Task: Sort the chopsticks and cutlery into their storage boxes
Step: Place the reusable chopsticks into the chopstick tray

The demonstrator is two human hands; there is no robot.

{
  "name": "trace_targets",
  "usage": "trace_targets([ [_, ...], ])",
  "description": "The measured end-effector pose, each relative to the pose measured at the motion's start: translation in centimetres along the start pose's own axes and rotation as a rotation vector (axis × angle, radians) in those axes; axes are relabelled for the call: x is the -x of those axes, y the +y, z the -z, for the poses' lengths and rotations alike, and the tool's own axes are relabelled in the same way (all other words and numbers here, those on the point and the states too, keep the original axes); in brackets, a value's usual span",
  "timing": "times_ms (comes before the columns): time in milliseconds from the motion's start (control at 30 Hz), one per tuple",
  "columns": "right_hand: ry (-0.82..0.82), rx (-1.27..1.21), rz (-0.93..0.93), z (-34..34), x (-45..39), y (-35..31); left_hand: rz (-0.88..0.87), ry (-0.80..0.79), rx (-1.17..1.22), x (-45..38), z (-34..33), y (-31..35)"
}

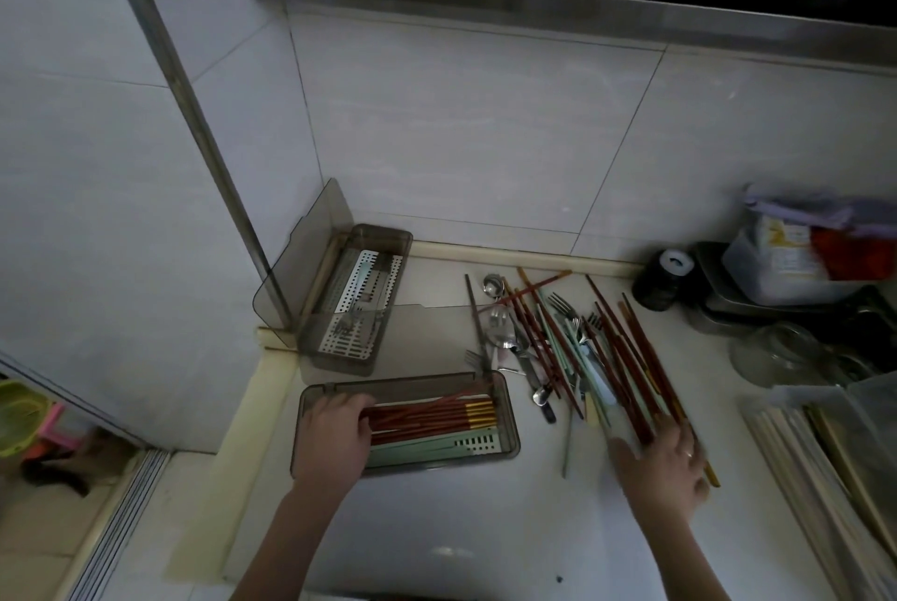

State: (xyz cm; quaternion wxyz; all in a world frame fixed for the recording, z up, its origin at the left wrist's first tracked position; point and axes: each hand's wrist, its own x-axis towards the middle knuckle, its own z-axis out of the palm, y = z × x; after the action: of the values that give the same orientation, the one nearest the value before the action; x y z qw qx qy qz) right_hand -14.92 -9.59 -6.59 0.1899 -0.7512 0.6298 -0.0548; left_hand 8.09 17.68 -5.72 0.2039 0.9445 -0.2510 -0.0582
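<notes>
Hands: my left hand (335, 435) lies in the near box (507, 411), fingers resting on the ends of the red chopsticks (432, 413) packed there, not curled round them. My right hand (667, 462) is blurred at the near end of the loose pile (573, 348); whether its fingers grip a chopstick I cannot tell. Pile: red and green chopsticks, forks, spoons, on the counter (437, 527) right of the box. Far box (359, 290), lid up, holds forks (357, 314).

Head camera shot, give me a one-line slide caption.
Left hand rests on red chopsticks in the near storage box while right hand reaches the loose cutlery pile.
</notes>
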Motion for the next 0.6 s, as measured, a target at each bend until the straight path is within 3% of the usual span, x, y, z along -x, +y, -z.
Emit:
trace_targets([
  [133,-0.057,0.030,-0.132,0.2,-1.9,1.8,0.045,0.004,0.031,-0.2,0.0,1.1],
  [300,-0.040,0.116,-0.105,0.4,-2.6,2.0,0.104,0.006,0.051,0.1,-0.3,1.9],
  [600,-0.198,0.234,-0.008,0.7,-2.8,0.9,0.124,0.015,0.077,0.0,-0.6,3.5],
])
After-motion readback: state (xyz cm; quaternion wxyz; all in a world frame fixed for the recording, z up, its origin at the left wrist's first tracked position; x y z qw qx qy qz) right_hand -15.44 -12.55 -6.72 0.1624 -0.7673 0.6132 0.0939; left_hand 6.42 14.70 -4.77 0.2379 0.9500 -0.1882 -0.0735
